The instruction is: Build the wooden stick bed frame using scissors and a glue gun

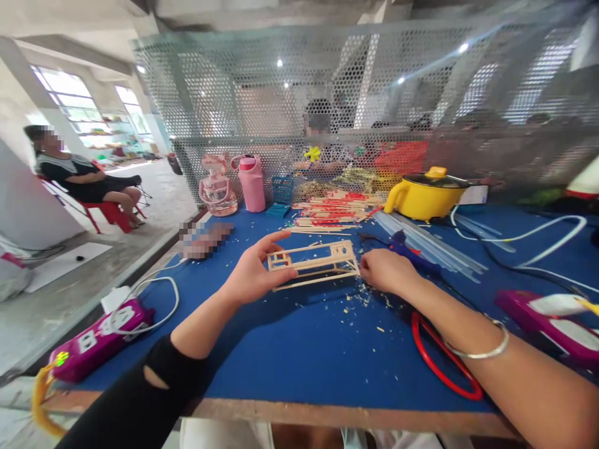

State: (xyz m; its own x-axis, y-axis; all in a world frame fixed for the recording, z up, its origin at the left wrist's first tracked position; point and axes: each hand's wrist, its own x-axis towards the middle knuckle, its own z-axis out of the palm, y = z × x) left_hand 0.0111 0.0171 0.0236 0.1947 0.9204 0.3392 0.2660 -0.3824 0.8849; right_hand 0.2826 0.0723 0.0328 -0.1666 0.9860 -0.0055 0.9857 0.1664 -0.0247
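Observation:
My left hand is closed around the left end of a long open frame of thin wooden sticks, raised a little above the blue tabletop. At the frame's right end, the fingers of my right hand are pinched together. Whatever they hold, if anything, is too small to make out, and I cannot tell whether they touch the frame. Just behind my right hand lies a dark blue glue gun, partly covered by it. A red loop handle shows under my right forearm. Wood scraps lie scattered below the hands.
Behind the frame lies a pile of red-tipped sticks. Clear glue sticks lie near a yellow pot. A pink bottle stands at the back. Purple power strips flank the work. A perforated metal screen closes the far side; a person sits left.

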